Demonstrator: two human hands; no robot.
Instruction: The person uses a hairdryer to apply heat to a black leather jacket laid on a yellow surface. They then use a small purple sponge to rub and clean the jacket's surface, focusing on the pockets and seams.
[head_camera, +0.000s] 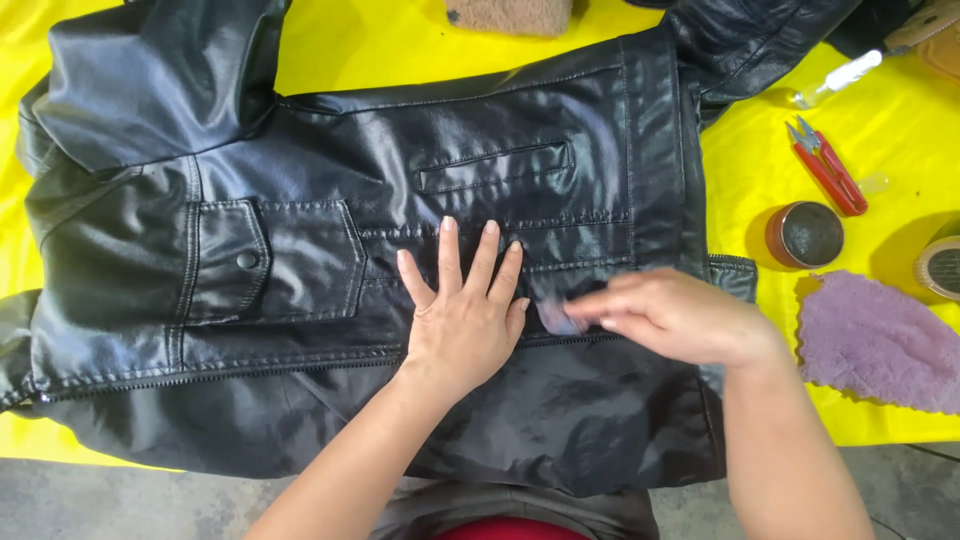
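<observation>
Item 1, nearest me: my left hand (462, 312), flat and fully spread, palm down on the black leather jacket (330, 250), gripping nothing, only pressing the front panel just above the zipper line.

Item 2: my right hand (675, 318), at 3 o'clock of the left and just beside it, fingers curled and pinched on a small pale purple cloth pad (556, 316). The pad touches the jacket between the two hands, close to the left hand's little finger. The hand is blurred, so I cannot tell the exact grip.

Item 3: the jacket itself, spread open across the yellow table cover (400, 45), lying under both hands; its snap pocket flap (232, 262) sits at 9 o'clock of the left hand, a welt pocket (495, 165) at 12 o'clock.

Item 4: purple fuzzy cloth (875, 340), at 3 o'clock of the right hand, apart from it.

Item 5: small round open tin (805, 235), at 2 o'clock.

Item 6: red thread snips (828, 168), beyond the tin.

Item 7: clear small bottle (840, 78), farther, at 1 o'clock.

Item 8: tan brush (510, 14), at the far edge, 12 o'clock.
</observation>
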